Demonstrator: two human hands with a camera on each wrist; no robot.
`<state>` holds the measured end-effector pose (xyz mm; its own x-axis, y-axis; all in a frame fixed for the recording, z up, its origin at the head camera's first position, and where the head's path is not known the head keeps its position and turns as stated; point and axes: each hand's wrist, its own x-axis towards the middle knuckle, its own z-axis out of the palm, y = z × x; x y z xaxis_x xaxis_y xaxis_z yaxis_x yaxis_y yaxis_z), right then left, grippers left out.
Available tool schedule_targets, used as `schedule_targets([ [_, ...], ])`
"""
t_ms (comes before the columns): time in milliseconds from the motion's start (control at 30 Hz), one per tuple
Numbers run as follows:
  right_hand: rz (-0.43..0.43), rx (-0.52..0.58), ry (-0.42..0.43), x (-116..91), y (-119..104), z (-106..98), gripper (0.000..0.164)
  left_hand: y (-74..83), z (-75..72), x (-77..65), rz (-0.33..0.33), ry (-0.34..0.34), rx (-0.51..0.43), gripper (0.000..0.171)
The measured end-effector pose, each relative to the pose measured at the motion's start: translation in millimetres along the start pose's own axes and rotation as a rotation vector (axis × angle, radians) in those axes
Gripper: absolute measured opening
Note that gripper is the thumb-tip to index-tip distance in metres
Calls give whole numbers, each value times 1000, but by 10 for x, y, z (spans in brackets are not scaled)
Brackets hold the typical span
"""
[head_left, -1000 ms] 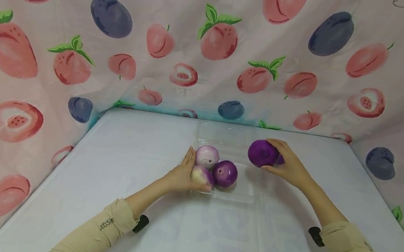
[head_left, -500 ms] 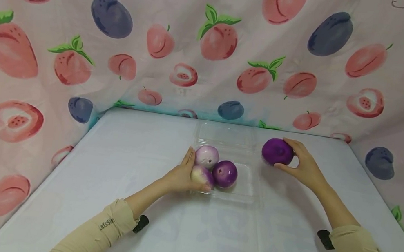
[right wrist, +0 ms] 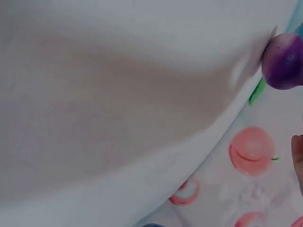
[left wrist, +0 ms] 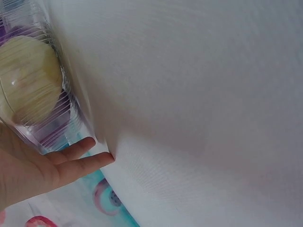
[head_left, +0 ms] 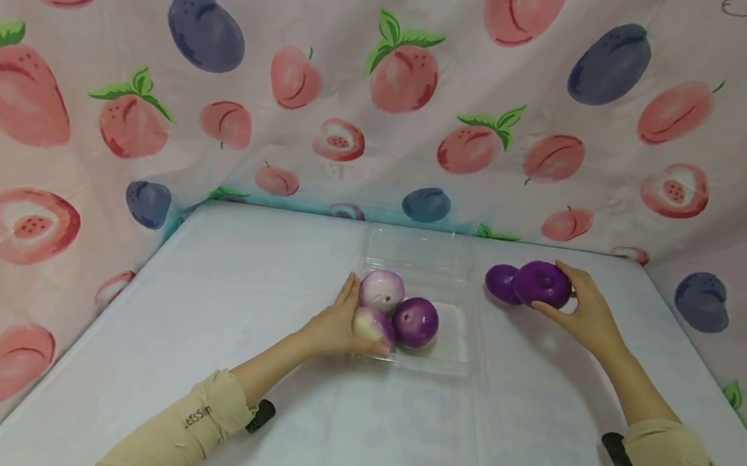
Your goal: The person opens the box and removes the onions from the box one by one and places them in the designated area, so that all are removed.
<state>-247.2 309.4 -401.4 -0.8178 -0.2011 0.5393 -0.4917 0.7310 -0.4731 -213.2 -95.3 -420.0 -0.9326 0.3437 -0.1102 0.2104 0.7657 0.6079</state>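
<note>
A fruit-print cloth (head_left: 403, 77) fills the top of the frame, above a white table (head_left: 254, 266). At centre sits a clear container (head_left: 455, 333), three round vegetables (head_left: 416, 322) in its left part. At its left side the left hand (head_left: 335, 328) touches it, fingers straight, thumb spread. Centre-right, the right hand (head_left: 587, 312) grips a dark purple vegetable (head_left: 541, 285) between thumb and fingers. That one has shifted rightward, uncovering a smaller-looking purple vegetable (head_left: 500, 283); the work seems to be moving away from the container.
</note>
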Motion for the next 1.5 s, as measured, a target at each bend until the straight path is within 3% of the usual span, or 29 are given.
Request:
schedule_targets([
  [933, 369, -30, -27, 27, 303, 27, 76, -13, 33, 1, -16, -9, -25, 132],
  [1500, 489, -34, -214, 42, 467, 57, 84, -9, 10, 5, -12, -28, -37, 132],
])
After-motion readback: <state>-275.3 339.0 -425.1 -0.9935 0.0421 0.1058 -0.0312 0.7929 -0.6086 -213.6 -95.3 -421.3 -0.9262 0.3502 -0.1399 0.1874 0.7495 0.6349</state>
